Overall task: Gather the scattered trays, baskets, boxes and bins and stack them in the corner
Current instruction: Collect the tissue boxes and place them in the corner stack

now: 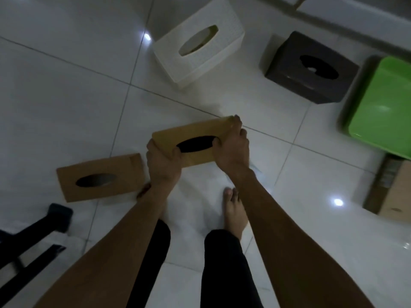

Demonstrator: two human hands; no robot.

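Squarely between the two hands sits a tan tissue box (195,131), its dark oval slot facing up and its long axis tilted, far end higher in the view. The left hand (163,162) grips the near left end, thumb on the top face beside the slot and the other fingers curled under the edge. The right hand (233,150) grips the opposite end, thumb at the slot's right rim and fingertips (238,120) hooked over the far corner. The box appears to be held above the white tiled floor (66,96), ahead of a bare foot (234,212), though blur softens the edges.

A brown tissue box (124,172) lies flat on the tiles just left of the left wrist. Farther off, a white tissue box (224,47) stands on the floor, and to its right a dark grey box (289,63) with a black opening. A green bin (382,107) lies just beside the grey box at the right edge, with a cardboard box (398,192) below it. Black chair legs (33,236) cross the lower left corner.
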